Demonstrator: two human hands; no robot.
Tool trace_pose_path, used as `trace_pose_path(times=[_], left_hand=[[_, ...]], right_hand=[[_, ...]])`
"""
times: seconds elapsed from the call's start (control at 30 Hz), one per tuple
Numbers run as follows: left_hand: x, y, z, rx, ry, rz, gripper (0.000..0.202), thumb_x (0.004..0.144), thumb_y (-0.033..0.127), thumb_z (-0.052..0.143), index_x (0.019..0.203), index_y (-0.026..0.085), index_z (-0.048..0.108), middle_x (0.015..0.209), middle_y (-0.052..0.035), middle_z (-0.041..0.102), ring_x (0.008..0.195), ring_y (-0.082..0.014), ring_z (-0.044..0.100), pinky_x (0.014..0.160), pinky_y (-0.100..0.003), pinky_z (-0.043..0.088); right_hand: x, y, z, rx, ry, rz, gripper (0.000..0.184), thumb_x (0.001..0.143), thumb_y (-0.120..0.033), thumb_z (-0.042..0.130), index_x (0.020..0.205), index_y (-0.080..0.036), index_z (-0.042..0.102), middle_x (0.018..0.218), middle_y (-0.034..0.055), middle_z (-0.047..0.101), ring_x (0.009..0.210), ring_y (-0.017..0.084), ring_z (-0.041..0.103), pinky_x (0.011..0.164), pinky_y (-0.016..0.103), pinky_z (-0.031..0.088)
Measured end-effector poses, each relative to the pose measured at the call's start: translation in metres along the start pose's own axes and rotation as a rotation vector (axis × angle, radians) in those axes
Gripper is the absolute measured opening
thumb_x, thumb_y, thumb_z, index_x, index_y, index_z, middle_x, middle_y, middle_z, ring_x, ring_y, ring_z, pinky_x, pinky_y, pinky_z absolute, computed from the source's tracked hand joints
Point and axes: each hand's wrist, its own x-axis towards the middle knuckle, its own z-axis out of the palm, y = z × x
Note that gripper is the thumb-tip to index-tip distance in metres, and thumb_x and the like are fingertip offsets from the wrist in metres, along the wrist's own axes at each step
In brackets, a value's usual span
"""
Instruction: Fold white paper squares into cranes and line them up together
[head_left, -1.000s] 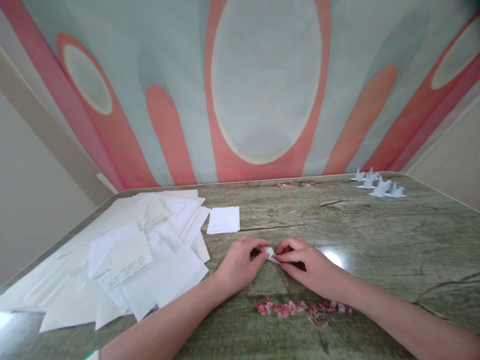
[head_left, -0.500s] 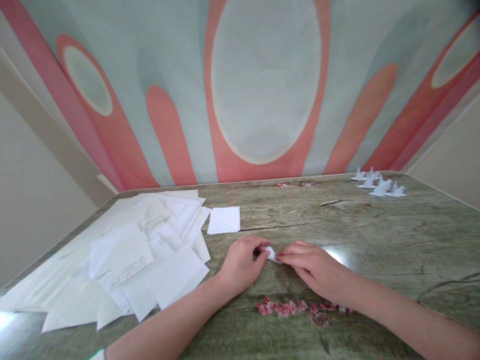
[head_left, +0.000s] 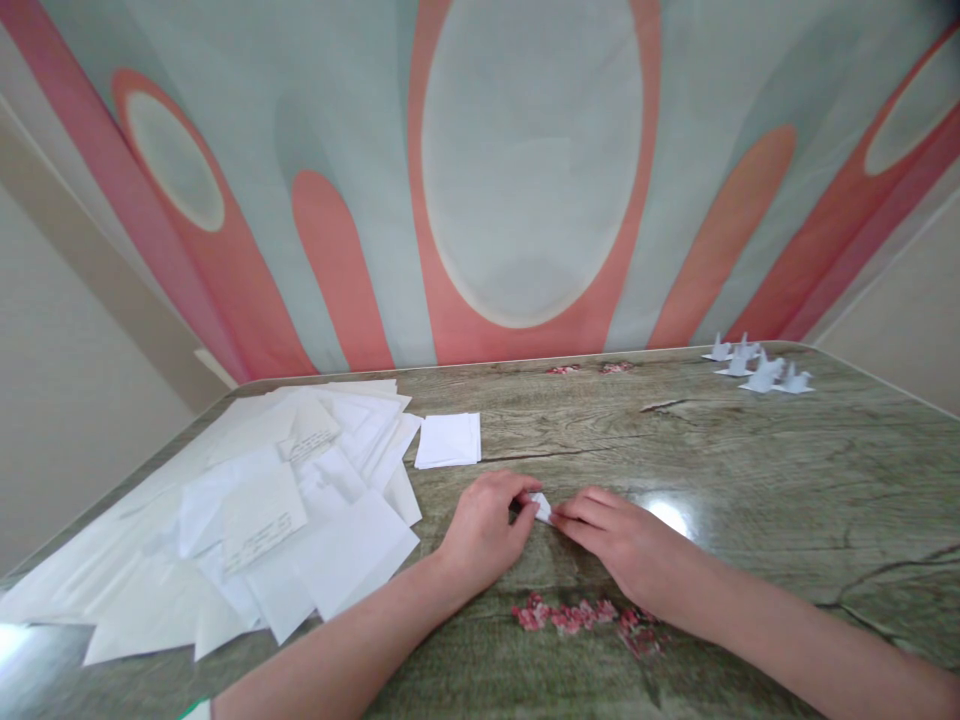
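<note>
Two sheets (head_left: 264, 508) w/ print (head_left: 259, 541) too blurry to read; L hand (head_left: 486, 527) & R hand (head_left: 628, 545) pinching folded paper (head_left: 541, 507).

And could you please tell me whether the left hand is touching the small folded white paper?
Touching: the head view shows the left hand pinching the small folded white paper by its left end between thumb and fingers.

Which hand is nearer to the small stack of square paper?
Left. The left hand is in front of the stack, slightly right; the right hand is farther right.
</note>
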Motion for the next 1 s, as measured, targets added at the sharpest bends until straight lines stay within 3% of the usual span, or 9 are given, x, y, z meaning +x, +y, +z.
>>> trace_pose_path(times=[0.47,1.0], left_hand=[[-0.0013,0.0026,-0.0028,-0.041,-0.009,0.028,0.02,0.083,0.015,0.05,0.097,0.02,0.064,0.086,-0.0039,0.056,0.083,-0.0168,0.054,0.076,-0.028,0.044],[-0.0015,0.0018,-0.0017,-0.032,-0.019,0.052,0.017,0.082,0.014,0.05,0.086,0.02,0.065,0.087,-0.0043,0.056,0.086,-0.0174,0.054,0.078,-0.028,0.044]], right_hand=[[0.0003,-0.0031,0.0051,-0.208,0.003,-0.058,0.035,0.079,-0.001,0.043,0.111,-0.009,0.056,0.103,0.0126,0.058,0.096,0.023,0.05,0.079,0.037,0.05],[0.0013,-0.0072,0.0064,-0.225,0.037,-0.044,0.033,0.082,-0.001,0.041,0.11,-0.01,0.056,0.097,0.0119,0.059,0.093,0.023,0.051,0.078,0.037,0.05]])
